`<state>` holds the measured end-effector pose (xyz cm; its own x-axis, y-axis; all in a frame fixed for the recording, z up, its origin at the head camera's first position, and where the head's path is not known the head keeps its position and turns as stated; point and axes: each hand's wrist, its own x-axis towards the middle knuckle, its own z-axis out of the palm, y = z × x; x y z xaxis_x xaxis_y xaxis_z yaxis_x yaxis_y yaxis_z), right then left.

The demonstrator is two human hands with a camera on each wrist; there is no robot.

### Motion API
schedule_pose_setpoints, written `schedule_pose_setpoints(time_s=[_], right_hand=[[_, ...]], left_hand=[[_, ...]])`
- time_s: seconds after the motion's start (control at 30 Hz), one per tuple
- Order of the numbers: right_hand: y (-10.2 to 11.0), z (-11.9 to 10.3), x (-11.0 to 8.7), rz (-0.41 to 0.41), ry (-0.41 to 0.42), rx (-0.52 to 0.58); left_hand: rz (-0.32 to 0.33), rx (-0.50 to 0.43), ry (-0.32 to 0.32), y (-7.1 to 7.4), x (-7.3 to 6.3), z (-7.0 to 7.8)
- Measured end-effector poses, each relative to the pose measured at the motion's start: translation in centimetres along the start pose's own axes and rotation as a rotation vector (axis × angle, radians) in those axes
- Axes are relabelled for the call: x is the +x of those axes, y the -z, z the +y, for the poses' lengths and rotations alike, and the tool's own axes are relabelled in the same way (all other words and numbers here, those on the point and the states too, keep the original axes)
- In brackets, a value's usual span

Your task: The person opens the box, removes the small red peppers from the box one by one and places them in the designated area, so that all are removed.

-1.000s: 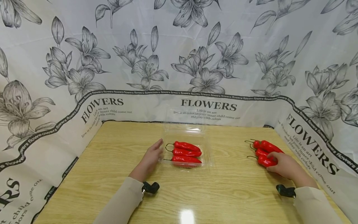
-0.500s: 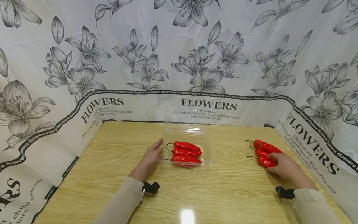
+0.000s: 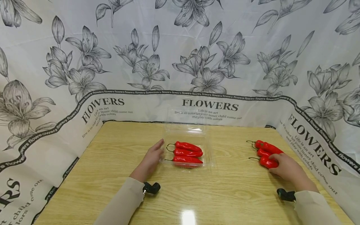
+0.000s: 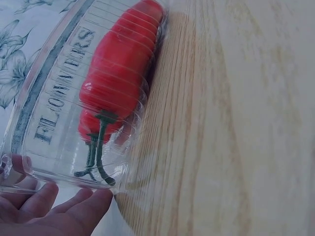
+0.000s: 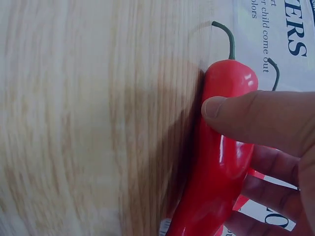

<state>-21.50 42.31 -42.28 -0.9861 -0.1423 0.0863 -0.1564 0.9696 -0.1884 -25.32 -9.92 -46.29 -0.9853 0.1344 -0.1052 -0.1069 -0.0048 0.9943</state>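
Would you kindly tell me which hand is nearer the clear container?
Left. The left hand is at the left edge of the container; the right hand is well to its right, gripping a red pepper.

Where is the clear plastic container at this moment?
In the head view, the clear plastic container stands open near the middle of the table, just to the right of the left hand, with three red peppers inside it.
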Motion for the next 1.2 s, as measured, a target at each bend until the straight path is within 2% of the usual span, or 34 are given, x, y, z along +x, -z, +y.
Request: schedule_pose_setpoints(time_s=[0.23, 0.53, 0.97, 1.2], right_hand=[[0.6, -1.4, 0.4, -0.003, 0.011, -0.001], [1.6, -4.9, 1.9, 0.002, 0.06, -0.006], [2.0, -10.5, 3.8, -0.031, 0.175, 0.059], [1.8, -13.4, 5.0, -0.014, 0.255, 0.093]], left_hand=[[0.018, 0.007, -0.006, 0.0, 0.2, -0.3], [0.02, -0.002, -0.016, 0.0, 0.1, -0.4], [0.028, -0.001, -0.012, 0.0, 0.0, -0.3], [0.038, -0.008, -0.012, -0.1, -0.1, -0.2]])
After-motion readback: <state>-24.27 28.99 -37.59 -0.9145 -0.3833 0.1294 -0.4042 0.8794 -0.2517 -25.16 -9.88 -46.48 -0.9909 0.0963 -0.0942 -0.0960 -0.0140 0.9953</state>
